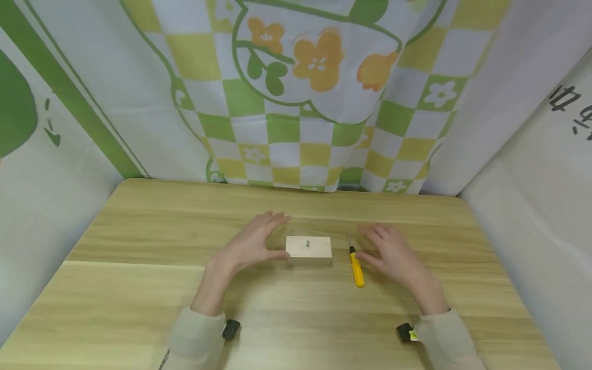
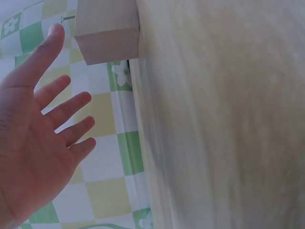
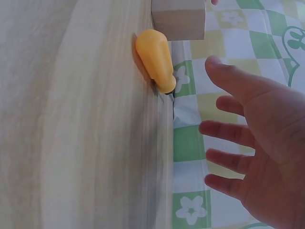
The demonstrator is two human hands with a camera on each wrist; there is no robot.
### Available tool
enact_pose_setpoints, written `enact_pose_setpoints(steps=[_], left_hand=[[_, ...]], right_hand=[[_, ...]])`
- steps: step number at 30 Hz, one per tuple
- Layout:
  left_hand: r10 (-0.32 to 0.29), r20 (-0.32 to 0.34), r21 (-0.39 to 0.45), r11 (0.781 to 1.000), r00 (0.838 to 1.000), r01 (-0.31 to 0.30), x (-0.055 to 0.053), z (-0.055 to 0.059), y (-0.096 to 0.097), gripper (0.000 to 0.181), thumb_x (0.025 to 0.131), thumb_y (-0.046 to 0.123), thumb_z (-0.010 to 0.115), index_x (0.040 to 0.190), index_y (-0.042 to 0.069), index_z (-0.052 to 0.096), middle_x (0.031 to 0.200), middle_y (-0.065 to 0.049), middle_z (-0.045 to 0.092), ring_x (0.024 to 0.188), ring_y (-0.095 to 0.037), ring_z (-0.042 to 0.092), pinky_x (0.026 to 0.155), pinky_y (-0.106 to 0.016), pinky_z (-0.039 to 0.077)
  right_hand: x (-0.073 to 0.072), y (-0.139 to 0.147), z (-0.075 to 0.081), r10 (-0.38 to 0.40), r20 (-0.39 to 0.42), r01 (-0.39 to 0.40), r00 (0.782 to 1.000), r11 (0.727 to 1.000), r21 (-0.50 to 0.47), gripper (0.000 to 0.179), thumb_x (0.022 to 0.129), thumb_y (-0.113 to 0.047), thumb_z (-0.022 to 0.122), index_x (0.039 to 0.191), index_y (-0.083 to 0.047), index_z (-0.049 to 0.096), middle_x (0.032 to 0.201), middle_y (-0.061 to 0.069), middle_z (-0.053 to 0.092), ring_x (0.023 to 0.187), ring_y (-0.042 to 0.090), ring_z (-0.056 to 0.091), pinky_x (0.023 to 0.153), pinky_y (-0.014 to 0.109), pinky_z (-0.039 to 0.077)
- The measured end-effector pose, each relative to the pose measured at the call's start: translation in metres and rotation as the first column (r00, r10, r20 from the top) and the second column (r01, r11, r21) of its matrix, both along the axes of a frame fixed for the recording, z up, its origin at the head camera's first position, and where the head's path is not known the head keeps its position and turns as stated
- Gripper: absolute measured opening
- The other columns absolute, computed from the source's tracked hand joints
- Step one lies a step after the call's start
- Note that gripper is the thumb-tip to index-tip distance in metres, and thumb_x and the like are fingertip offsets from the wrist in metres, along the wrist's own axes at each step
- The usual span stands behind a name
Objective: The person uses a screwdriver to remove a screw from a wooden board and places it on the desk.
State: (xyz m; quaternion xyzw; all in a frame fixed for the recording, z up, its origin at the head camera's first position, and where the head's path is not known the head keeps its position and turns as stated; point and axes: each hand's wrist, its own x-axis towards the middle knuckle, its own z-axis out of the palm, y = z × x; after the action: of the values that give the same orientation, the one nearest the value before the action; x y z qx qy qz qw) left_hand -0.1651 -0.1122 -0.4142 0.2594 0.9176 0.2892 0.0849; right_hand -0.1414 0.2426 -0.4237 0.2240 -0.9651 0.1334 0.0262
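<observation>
The left hand (image 1: 250,244) and the right hand (image 1: 394,257) were both empty, palms facing inward, thumbs held wide of the fingers. The wooden block (image 1: 300,252) lay on the table (image 1: 287,313) between the hands, its near left end just beside the left thumb. A small screw (image 2: 68,18) stood upright from its top face. The screwdriver (image 1: 357,271) lay between the block and the right hand, near the right thumb, handle toward the person and shaft pointing away.

Handling assessment: the block appeared light, rigid and unlikely to slip, its flat end faces offering the best hold, one per hand, clear of the screw. The screwdriver appeared light and stiff; its smooth, rounded handle could have rolled or slid if nudged. The thick yellow grip was the proper holding point, rather than the thin shaft.
</observation>
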Motion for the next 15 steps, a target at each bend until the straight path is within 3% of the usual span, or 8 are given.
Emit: enact_pose_setpoints(steps=[5, 15], left_hand=[[-0.019, 0.048, 0.011, 1.0, 0.999, 0.019, 0.003, -0.003, 0.004, 0.091, 0.079, 0.044, 0.081, 0.152, 0.011, 0.039, 0.159, -0.012, 0.036, 0.148, -0.035, 0.03, 0.121, -0.054, 0.022], [-0.009, 0.109, 0.007, 1.0, 0.994, 0.008, 0.004, -0.003, 0.012, 0.081, 0.078, 0.034, 0.083, 0.147, 0.013, 0.047, 0.151, -0.006, 0.049, 0.141, -0.027, 0.043, 0.119, -0.046, 0.032]], right_hand=[[0.003, 0.001, -0.003, 0.019, 0.011, -0.019, 1.0, 1.0, -0.006, 0.066, 0.09, -0.045, 0.07, 0.144, -0.014, 0.051, 0.133, 0.012, 0.06, 0.126, 0.033, 0.052, 0.108, 0.054, 0.042], [0.006, 0.001, -0.006, 0.087, 0.011, -0.087, 0.996, 0.996, -0.01, 0.06, 0.089, -0.042, 0.072, 0.138, -0.01, 0.057, 0.122, 0.007, 0.065, 0.116, 0.028, 0.057, 0.105, 0.052, 0.045]])
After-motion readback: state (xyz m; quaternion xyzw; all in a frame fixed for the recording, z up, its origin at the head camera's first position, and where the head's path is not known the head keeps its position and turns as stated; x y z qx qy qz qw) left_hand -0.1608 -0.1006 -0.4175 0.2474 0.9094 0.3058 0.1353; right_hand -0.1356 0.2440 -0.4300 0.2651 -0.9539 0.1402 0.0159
